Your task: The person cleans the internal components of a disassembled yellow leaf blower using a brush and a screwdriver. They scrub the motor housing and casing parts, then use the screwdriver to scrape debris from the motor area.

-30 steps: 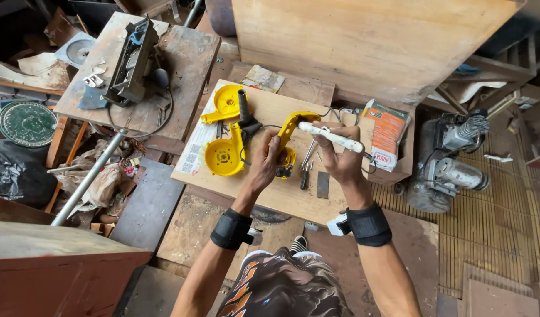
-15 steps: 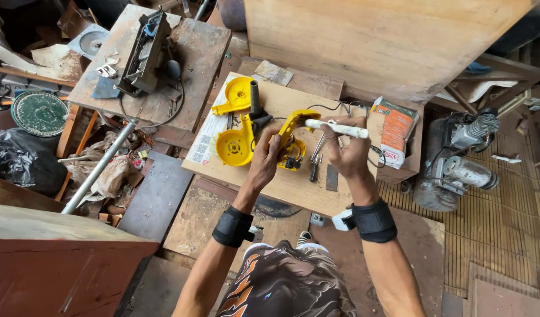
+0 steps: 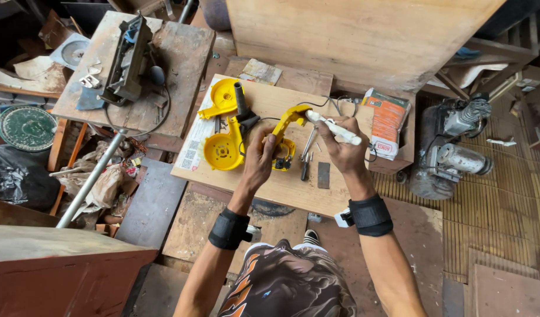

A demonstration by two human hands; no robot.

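Note:
My left hand [image 3: 260,157] rests on a yellow tool handle shell [image 3: 286,136] lying on a light wooden board [image 3: 264,182], fingers pressing its lower part. My right hand [image 3: 342,151] grips a white pen-shaped tool [image 3: 334,128], whose tip touches the top of the yellow handle. Left of it lie a round yellow housing [image 3: 221,150], a second yellow housing half [image 3: 224,97] and a black nozzle piece [image 3: 242,105]. Pliers [image 3: 307,156] lie just below the white tool. Both wrists wear black bands.
An orange and white box [image 3: 387,122] sits at the board's right end. A wooden stool with a dark metal machine [image 3: 128,58] stands left. A grey motor [image 3: 455,147] lies right, a metal pipe [image 3: 92,179] slants left, and a big plywood sheet [image 3: 364,35] leans behind.
The view has shifted slightly. My left hand has slid a little closer onto the yellow handle, and my right hand keeps the white tool at its top.

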